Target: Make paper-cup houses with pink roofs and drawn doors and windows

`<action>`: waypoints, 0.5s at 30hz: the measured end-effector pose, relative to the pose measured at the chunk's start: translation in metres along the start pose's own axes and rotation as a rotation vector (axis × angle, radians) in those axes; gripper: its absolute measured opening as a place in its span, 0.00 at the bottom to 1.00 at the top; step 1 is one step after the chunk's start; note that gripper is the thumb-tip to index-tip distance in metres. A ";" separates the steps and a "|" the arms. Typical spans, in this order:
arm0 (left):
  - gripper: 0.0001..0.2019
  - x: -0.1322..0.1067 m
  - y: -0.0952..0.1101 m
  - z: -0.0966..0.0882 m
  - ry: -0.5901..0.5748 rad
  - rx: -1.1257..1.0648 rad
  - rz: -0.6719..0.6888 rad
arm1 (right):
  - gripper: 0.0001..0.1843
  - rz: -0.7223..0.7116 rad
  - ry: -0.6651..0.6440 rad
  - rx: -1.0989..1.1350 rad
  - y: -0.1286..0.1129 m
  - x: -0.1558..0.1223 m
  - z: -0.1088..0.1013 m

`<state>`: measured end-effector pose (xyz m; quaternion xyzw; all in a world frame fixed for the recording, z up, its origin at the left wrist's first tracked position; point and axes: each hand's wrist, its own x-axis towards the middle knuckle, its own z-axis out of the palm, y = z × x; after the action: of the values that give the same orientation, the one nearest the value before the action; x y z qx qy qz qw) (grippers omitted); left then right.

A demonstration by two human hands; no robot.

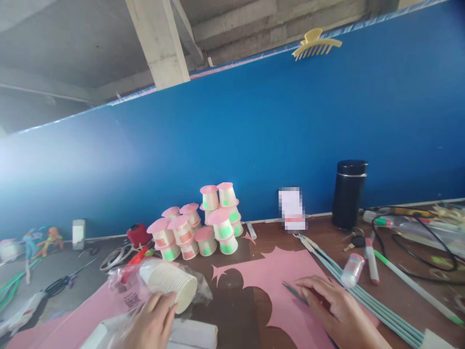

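Observation:
My left hand (154,320) is at the lower left, its fingers closed at the underside of a nested stack of white paper cups (170,281). The stack's open end faces right, and a clear plastic bag (127,291) covers part of it. My right hand (330,305) is closed around a pair of scissors (292,291), blades pointing up and left, handles hidden by the hand. Below them lies a pink paper sheet (279,271) with rounded pieces cut from its edge. Beyond stand upturned paper cups (181,230) with pink paper discs on top, some stacked two or three high.
A black flask (350,194) stands at the right by the blue partition (261,121). Pale blue rods (366,295), a small jar (352,270), a marker (372,261) and black cables (410,242) lie at right. A white roll (194,333) lies by my left hand; a red object (138,234) sits farther left.

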<state>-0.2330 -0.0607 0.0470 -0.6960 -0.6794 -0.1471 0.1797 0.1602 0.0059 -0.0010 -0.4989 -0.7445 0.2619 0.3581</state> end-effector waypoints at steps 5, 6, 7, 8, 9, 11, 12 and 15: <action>0.14 0.015 0.028 -0.003 -0.007 0.150 0.022 | 0.14 -0.016 0.022 -0.031 -0.002 0.000 -0.001; 0.14 0.018 0.032 -0.004 -0.014 0.185 0.013 | 0.14 -0.024 0.025 -0.035 -0.002 0.000 -0.001; 0.15 0.021 0.034 -0.005 -0.027 0.218 0.002 | 0.14 -0.029 0.028 -0.037 -0.003 0.000 -0.001; 0.16 0.023 0.036 -0.006 -0.049 0.246 0.000 | 0.14 -0.033 0.029 -0.038 -0.003 0.000 -0.002; 0.16 0.025 0.037 -0.006 -0.073 0.268 -0.001 | 0.14 -0.034 0.026 -0.038 -0.003 0.000 -0.002; 0.17 0.028 0.037 -0.004 -0.113 0.297 0.002 | 0.14 -0.035 0.019 -0.035 -0.004 0.001 -0.002; 0.17 0.028 0.037 -0.003 -0.122 0.310 -0.001 | 0.14 -0.034 0.016 -0.034 -0.004 0.001 -0.001; 0.17 0.026 0.038 0.001 -0.122 0.364 -0.032 | 0.14 -0.026 -0.001 -0.033 -0.004 0.001 -0.001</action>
<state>-0.1948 -0.0377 0.0554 -0.6486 -0.7156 0.0177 0.2588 0.1589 0.0054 0.0031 -0.4949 -0.7552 0.2452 0.3530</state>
